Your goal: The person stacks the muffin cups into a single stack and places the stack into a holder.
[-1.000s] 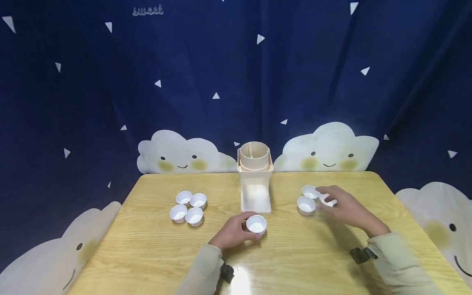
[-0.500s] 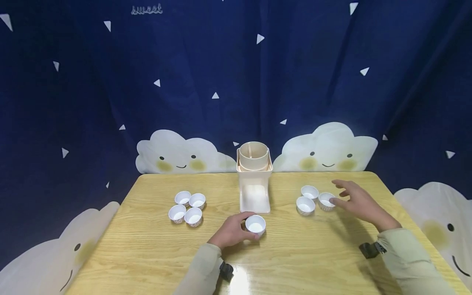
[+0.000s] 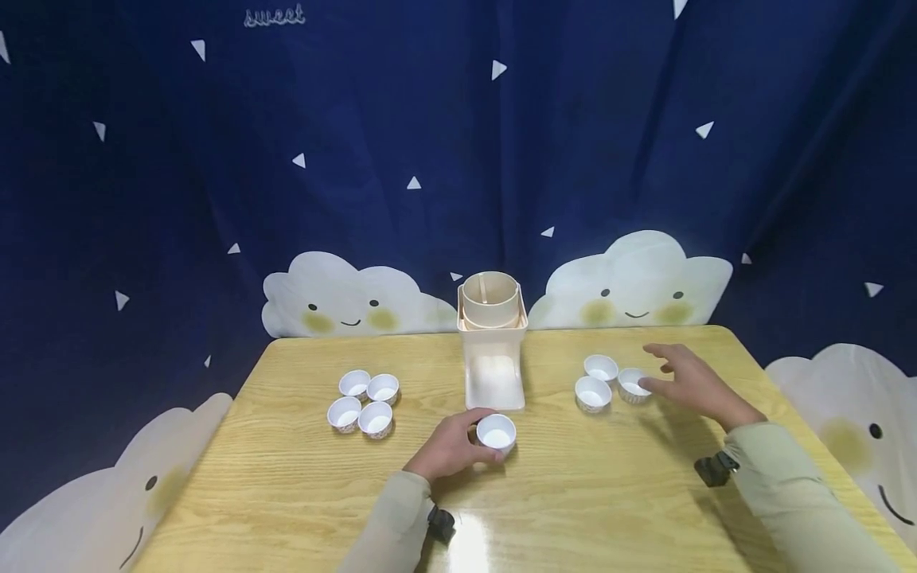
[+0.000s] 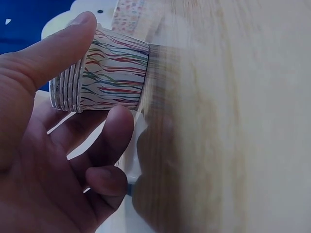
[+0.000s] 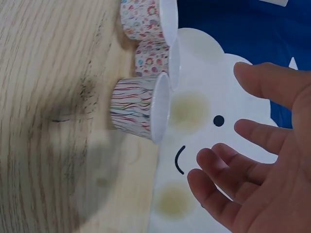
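My left hand [image 3: 453, 447] holds a stack of paper baking cups [image 3: 496, 432] at the middle of the table, thumb on one side and fingers on the other. In the left wrist view the nested rims of the stack [image 4: 114, 70] show, with wavy coloured stripes on the outer wall. At the right, my right hand [image 3: 698, 387] hovers with fingers spread, holding nothing. Just left of it stands a striped baking cup [image 5: 138, 108], upright on the table. Two cups with a floral print stand beside that one, a nearer cup [image 3: 593, 394] and a farther cup [image 3: 600, 368].
Several white-lined baking cups [image 3: 376, 419] stand grouped at the left. A cream plastic holder [image 3: 493, 350] with a round tube in its top stands at the table's back middle. Behind the wooden table [image 3: 573, 493] hangs a dark blue curtain [image 3: 401, 119] with clouds.
My right hand has come off the striped cup, which stands beside the two floral cups, and has drawn away to the right. The left hand and its stack stay in place.
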